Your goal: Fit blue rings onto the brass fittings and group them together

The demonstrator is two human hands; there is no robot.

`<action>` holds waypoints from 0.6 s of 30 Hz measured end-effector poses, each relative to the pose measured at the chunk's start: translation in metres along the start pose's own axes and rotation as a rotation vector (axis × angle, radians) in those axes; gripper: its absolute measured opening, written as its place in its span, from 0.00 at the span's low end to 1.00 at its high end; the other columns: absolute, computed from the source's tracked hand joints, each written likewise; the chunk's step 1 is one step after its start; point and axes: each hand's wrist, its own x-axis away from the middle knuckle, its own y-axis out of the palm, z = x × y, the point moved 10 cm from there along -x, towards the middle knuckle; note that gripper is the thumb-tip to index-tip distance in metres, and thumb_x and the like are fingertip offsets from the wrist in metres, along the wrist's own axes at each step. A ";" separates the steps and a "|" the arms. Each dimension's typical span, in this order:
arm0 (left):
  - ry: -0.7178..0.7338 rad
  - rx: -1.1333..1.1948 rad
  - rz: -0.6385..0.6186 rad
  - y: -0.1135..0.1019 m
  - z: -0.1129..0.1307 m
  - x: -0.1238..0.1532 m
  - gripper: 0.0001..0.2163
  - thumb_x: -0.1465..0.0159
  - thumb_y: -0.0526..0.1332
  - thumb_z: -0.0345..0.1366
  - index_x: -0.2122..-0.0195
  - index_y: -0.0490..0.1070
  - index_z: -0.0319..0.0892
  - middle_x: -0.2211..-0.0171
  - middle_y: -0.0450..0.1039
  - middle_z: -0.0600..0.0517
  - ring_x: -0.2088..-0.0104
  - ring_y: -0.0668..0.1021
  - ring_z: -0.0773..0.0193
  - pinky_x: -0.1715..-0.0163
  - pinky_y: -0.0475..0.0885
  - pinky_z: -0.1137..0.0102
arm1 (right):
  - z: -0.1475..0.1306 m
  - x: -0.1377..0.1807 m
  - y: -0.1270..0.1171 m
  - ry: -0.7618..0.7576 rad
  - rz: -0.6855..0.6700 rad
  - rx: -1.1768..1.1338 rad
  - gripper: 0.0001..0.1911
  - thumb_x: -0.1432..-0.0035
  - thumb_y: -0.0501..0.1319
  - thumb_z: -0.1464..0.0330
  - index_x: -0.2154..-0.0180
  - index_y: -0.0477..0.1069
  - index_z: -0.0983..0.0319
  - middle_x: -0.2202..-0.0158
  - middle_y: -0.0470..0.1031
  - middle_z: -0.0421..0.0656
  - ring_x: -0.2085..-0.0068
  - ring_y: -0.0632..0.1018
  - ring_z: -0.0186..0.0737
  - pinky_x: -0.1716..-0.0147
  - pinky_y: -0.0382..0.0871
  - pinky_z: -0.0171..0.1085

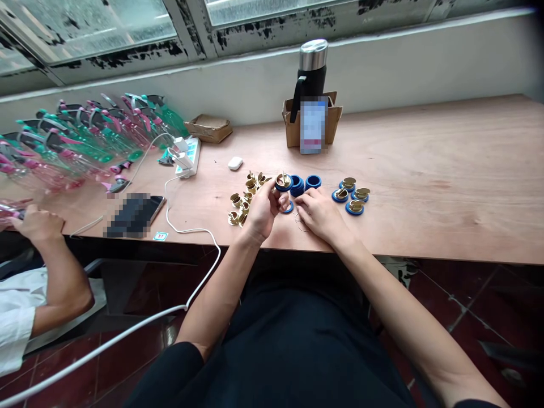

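My left hand (264, 211) is closed around a gold metal fitting with a blue ring (283, 182), raised a little above the table. My right hand (319, 212) rests on the table with fingers extended and slightly bent, beside some thin wire rings (301, 220). Just beyond its fingers stand stacked blue rings (313, 181), and one loose blue ring (289, 207) lies between the hands. Left of my left hand is a pile of loose gold fittings (236, 199). To the right sit several gold fittings with blue rings (354, 207).
A black flask (313, 71) stands in a cardboard box (293, 136) with a phone (312, 127) in front. Leftward are a white earbud case (235, 163), a power strip (193, 156), cables, another phone (135, 215) and many plastic bottles (85, 136). A co-worker's hand (40, 224) is at far left.
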 end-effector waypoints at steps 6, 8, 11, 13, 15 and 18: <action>-0.019 -0.006 0.008 0.001 -0.001 0.001 0.16 0.24 0.54 0.39 0.70 0.66 0.42 0.80 0.60 0.57 0.80 0.65 0.70 0.77 0.62 0.75 | 0.003 -0.002 0.002 0.005 0.003 -0.062 0.09 0.29 0.60 0.72 0.57 0.80 0.60 0.57 0.79 0.50 0.53 0.75 0.55 0.52 0.73 0.50; -0.020 -0.005 0.003 0.002 0.000 0.001 0.16 0.24 0.55 0.40 0.70 0.65 0.42 0.81 0.59 0.57 0.80 0.65 0.70 0.77 0.63 0.75 | 0.005 -0.002 -0.001 0.012 -0.007 -0.087 0.08 0.29 0.61 0.71 0.56 0.80 0.60 0.57 0.80 0.50 0.54 0.76 0.54 0.53 0.73 0.49; -0.006 0.022 -0.010 0.003 0.002 0.002 0.17 0.24 0.55 0.41 0.71 0.65 0.42 0.81 0.59 0.57 0.80 0.65 0.70 0.77 0.63 0.75 | 0.007 -0.002 -0.005 0.005 -0.078 -0.141 0.07 0.30 0.63 0.70 0.56 0.80 0.60 0.58 0.81 0.49 0.55 0.78 0.52 0.53 0.73 0.48; -0.002 0.046 -0.027 0.004 0.003 0.001 0.18 0.24 0.54 0.42 0.72 0.64 0.42 0.80 0.61 0.56 0.80 0.66 0.70 0.76 0.64 0.75 | 0.007 -0.001 -0.006 -0.016 -0.145 -0.169 0.07 0.32 0.63 0.72 0.57 0.80 0.60 0.58 0.81 0.48 0.55 0.79 0.51 0.55 0.73 0.46; -0.010 0.059 -0.044 0.006 0.003 0.000 0.18 0.24 0.55 0.43 0.71 0.65 0.42 0.78 0.65 0.55 0.79 0.68 0.69 0.75 0.66 0.75 | 0.008 -0.001 -0.007 -0.026 -0.182 -0.194 0.09 0.34 0.63 0.75 0.58 0.81 0.60 0.59 0.82 0.48 0.56 0.79 0.50 0.56 0.73 0.44; -0.039 0.051 -0.051 0.006 0.000 0.000 0.17 0.25 0.55 0.45 0.68 0.69 0.42 0.74 0.72 0.52 0.77 0.72 0.68 0.73 0.69 0.74 | 0.011 -0.001 -0.008 -0.012 -0.182 -0.226 0.12 0.36 0.61 0.78 0.58 0.81 0.60 0.60 0.83 0.47 0.59 0.81 0.47 0.58 0.72 0.43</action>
